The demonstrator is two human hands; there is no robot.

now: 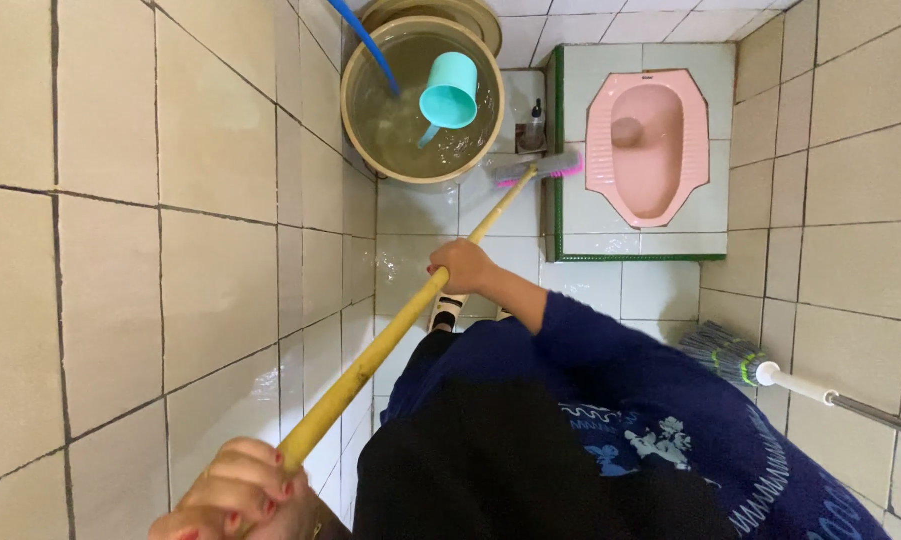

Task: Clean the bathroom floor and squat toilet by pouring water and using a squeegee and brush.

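I hold a long bamboo pole [401, 320] with both hands. My left hand [236, 490] grips its near end at the bottom left, next to the tiled wall. My right hand [461, 265] grips the pole about midway, with its dark blue sleeve reaching in from the right. At the pole's far end a scrub brush head [541, 168] with pink bristles rests on the white floor tiles, against the green-edged step of the pink squat toilet [649, 150].
A round tub of water [411, 120] with a teal dipper [449, 95] and a blue hose [366, 40] stands at the back left. A small bottle [536, 128] is beside it. Another broom [736, 358] leans by the right wall. Tiled walls close in on both sides.
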